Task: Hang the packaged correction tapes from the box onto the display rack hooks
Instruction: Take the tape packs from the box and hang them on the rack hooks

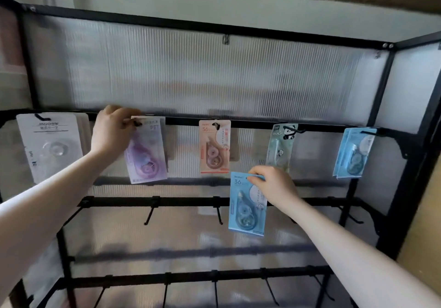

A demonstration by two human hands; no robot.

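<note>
My left hand pinches the top corner of a purple correction-tape pack at a hook on the rack's upper bar. My right hand holds a blue pack by its top edge, in the air below the upper bar and in front of the middle bar. On the upper bar's hooks hang a white pack, an orange pack, a panda pack and light-blue packs. The box is out of view.
The black rack frame has a ribbed translucent back panel. Bare hooks stick out from the middle bar, and more from the lower bar. A frame post stands at the right.
</note>
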